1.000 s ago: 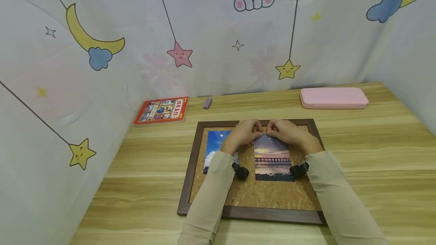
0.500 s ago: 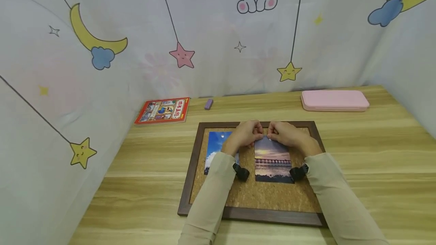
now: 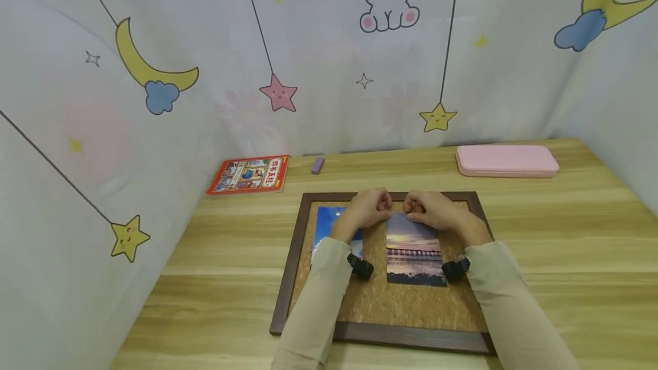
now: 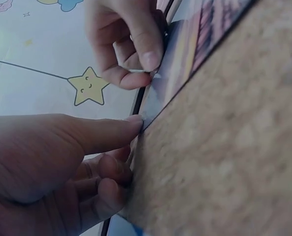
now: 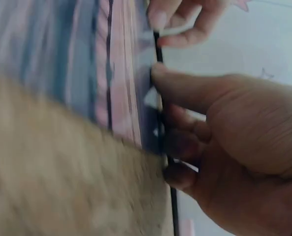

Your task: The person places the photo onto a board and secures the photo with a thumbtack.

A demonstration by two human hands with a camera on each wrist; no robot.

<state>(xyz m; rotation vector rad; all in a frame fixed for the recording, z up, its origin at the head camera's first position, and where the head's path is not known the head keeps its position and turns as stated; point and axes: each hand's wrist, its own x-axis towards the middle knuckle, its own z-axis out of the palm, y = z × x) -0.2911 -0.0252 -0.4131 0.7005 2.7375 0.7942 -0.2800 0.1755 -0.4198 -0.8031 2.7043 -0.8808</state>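
The sunset pier photo [image 3: 415,253] lies on the cork board [image 3: 390,307], right of centre. My left hand [image 3: 366,208] is at its upper left corner; in the left wrist view the thumb [image 4: 118,132] is on that corner with the other fingers curled below. My right hand [image 3: 437,210] grips the photo's top edge beside it, its thumb [image 5: 180,88] on the edge and the other fingers curled beyond it. Whether a pin sits under the right fingertips, I cannot tell. Left of this, the blue sky photo [image 3: 324,227] shows a small shiny pin [image 3: 337,214] and is partly covered by my left arm.
A dark wooden frame [image 3: 411,337] borders the board on the wood-grain table [image 3: 216,278]. Behind it lie a red book [image 3: 250,175], a purple eraser [image 3: 317,165] and a pink pencil case [image 3: 506,161]. A printed curtain [image 3: 329,101] hangs at the back.
The head view has tilted up, so everything sits lower in it. Both hands' fingers have loosened slightly; a shiny spot below the right fingertips is now covered. The photo keeps its place on the board.
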